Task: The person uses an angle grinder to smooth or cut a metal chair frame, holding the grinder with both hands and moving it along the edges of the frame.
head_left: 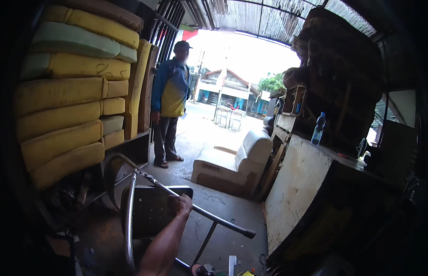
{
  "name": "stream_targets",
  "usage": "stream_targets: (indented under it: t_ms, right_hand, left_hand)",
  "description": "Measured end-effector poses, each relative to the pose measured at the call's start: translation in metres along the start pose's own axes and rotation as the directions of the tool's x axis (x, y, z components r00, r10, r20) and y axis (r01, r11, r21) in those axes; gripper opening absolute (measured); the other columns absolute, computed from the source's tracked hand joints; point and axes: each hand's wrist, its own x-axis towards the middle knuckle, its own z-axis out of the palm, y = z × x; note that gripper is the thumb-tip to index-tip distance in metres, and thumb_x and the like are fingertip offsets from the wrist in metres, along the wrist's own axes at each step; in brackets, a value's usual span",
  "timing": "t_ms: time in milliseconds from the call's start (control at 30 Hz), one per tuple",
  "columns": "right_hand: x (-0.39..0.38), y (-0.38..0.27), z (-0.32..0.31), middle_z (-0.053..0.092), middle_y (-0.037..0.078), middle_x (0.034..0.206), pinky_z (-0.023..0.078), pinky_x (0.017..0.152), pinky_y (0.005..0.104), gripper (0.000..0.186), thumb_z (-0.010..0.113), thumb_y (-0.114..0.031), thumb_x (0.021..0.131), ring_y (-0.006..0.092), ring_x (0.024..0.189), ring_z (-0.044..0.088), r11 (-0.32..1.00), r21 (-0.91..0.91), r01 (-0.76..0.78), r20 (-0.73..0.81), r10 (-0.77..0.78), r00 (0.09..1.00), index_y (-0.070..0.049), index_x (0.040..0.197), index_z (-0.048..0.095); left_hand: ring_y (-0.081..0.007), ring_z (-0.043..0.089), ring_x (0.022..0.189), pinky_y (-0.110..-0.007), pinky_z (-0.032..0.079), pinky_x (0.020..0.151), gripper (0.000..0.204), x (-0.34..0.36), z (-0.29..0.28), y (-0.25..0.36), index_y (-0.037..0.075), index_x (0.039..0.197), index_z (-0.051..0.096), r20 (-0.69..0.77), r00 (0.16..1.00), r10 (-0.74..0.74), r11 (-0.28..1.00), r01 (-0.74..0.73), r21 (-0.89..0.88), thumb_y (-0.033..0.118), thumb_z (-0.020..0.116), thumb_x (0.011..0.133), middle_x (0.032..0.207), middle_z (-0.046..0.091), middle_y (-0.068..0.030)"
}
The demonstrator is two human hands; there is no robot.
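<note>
My left hand is closed around a shiny metal tube of a chair frame. The chair is tipped over; one leg ends in a dark rubber cap at the right. A dark flat panel with small pale spots or holes lies behind the tubes, and a curved dark band rises at the frame's left end. My left forearm comes up from the lower edge and covers part of the panel. I do not see my right hand. Small items at the bottom edge, partly cut off, are hard to make out.
Yellow and pale green foam cushions are stacked at the left. A person in a blue and yellow jacket stands by the opening. Beyond the chair sits a whitish armchair. At right, a workbench carries a plastic bottle.
</note>
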Motion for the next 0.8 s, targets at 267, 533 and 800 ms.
stream_targets:
  t_ms: [267,533,800]
  right_hand:
    - [-0.011,-0.034,0.031,0.070,0.018,0.100,0.056,0.083,0.0476,0.061,0.076,-0.042,0.085,0.0346,0.093,0.069,0.979,-0.013,-0.205,-0.016,0.205,0.979,-0.017,0.135,0.054]
    - [0.045,-0.063,-0.020,0.068,0.026,0.107,0.056,0.079,0.0527,0.085,0.072,-0.048,0.085,0.0446,0.094,0.070,0.959,-0.283,0.031,0.221,0.034,0.975,-0.004,0.146,0.035]
    - [0.077,-0.071,-0.043,0.066,0.024,0.101,0.058,0.063,0.0467,0.088,0.078,-0.035,0.082,0.0388,0.078,0.072,0.833,-0.492,0.252,-0.041,-0.311,0.949,-0.001,0.151,0.034]
  left_hand:
    - [-0.0417,0.068,0.106,-0.046,0.056,0.087,0.074,0.011,0.009,-0.018,-0.019,0.133,0.032,-0.054,0.999,-0.004,0.999,0.006,0.052,0.037,0.056,0.092,0.117,0.064,-0.0305]
    - [-0.0399,0.072,0.090,-0.047,0.059,0.074,0.065,0.015,0.003,0.008,-0.013,0.113,0.048,-0.071,0.997,0.022,0.997,-0.017,0.078,0.046,0.060,0.089,0.098,0.070,-0.0259]
    - [-0.0360,0.073,0.086,-0.046,0.059,0.070,0.067,0.027,0.008,-0.008,-0.011,0.121,0.039,-0.055,0.998,0.014,0.986,-0.005,0.167,0.044,0.060,0.091,0.098,0.068,-0.0245]
